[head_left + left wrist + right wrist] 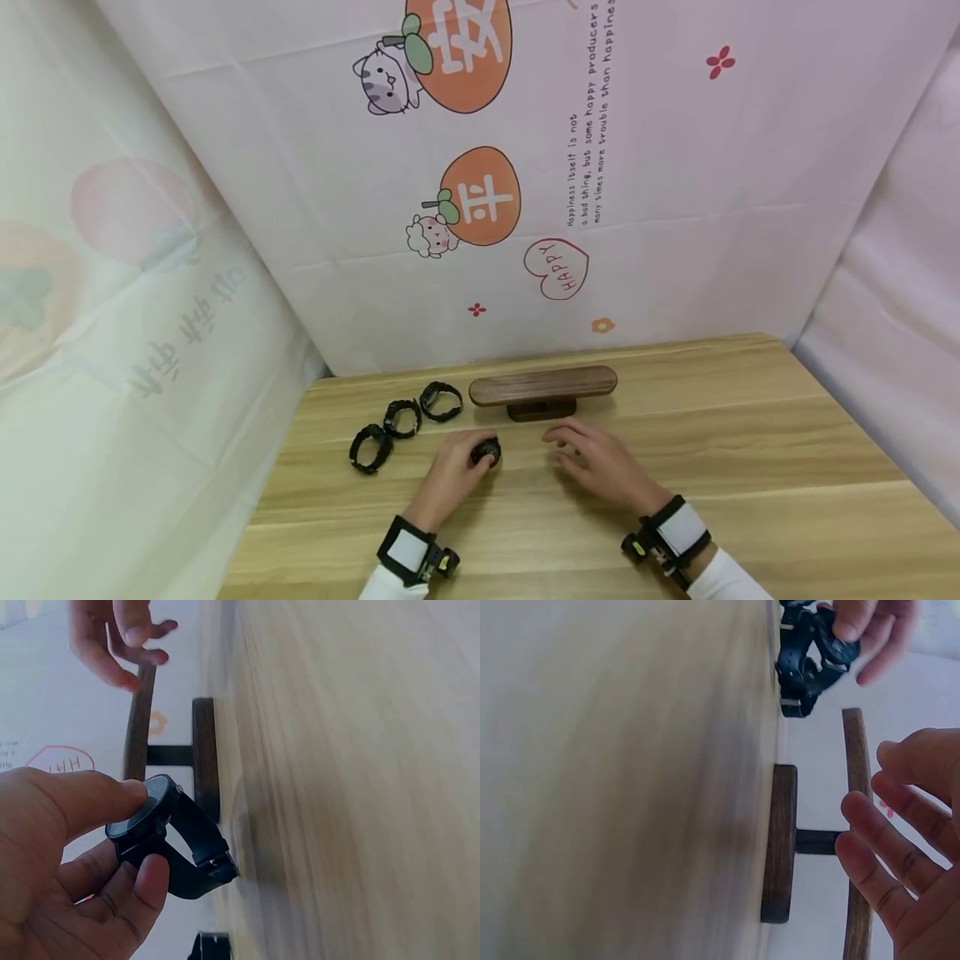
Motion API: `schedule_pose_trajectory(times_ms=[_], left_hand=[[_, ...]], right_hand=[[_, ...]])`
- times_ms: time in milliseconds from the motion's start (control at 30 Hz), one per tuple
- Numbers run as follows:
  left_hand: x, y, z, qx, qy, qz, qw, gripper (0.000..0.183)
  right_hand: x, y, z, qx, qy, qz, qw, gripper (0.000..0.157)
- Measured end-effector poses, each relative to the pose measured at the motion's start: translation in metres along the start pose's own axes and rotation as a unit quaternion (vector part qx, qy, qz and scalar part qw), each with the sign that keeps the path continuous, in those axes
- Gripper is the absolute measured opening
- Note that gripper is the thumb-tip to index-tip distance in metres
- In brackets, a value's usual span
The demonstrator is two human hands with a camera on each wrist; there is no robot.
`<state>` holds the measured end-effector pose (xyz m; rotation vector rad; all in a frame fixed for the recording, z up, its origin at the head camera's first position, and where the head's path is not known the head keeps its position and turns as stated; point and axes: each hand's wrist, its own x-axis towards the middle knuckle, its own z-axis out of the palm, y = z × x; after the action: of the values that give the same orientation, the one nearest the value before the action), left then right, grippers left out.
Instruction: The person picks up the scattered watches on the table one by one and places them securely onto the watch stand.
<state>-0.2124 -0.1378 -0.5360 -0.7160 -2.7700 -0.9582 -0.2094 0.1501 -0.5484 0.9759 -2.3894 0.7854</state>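
A black wristwatch [196, 840] with a round face and a buckled strap is pinched by my left hand [452, 468], thumb on the dial and fingers behind the case. In the left wrist view its strap loop points toward the tabletop. My right hand [600, 462] holds nothing; its fingers are spread and slightly bent, in front of the right half of a dark wooden stand [543, 387]. That stand has a long rounded bar on a short post and a flat base [781, 844]. Left of my left hand lie three more black watches [371, 448], their straps closed in loops.
The wood-grain table [720, 417] ends at a hanging white cloth [660, 250] with printed fruit and lettering. More cloth [135, 292] hangs along the left side. Each wrist wears a black strap with a small camera [437, 560].
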Motion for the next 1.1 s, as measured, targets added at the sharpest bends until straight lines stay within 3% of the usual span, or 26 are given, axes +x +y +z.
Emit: schedule_pose_trajectory(times_ms=[167, 333, 633, 1100], left_hand=[[0.003, 0.008, 0.004, -0.008, -0.01, -0.001, 0.9999, 0.041], [0.006, 0.017, 0.008, -0.024, -0.011, 0.01, 0.9996, 0.043], [0.01, 0.028, 0.013, -0.091, -0.03, 0.0, 0.9954, 0.046], [0.016, 0.037, 0.02, -0.154, -0.057, 0.019, 0.9863, 0.046]], right_hand=[[0.001, -0.003, 0.008, 0.002, -0.006, -0.02, 1.0, 0.044], [0.003, -0.009, 0.012, -0.002, -0.018, -0.015, 1.0, 0.05], [0.0, -0.012, 0.014, 0.01, -0.045, -0.014, 0.999, 0.066], [-0.002, -0.014, 0.013, 0.001, -0.026, -0.006, 1.0, 0.058]])
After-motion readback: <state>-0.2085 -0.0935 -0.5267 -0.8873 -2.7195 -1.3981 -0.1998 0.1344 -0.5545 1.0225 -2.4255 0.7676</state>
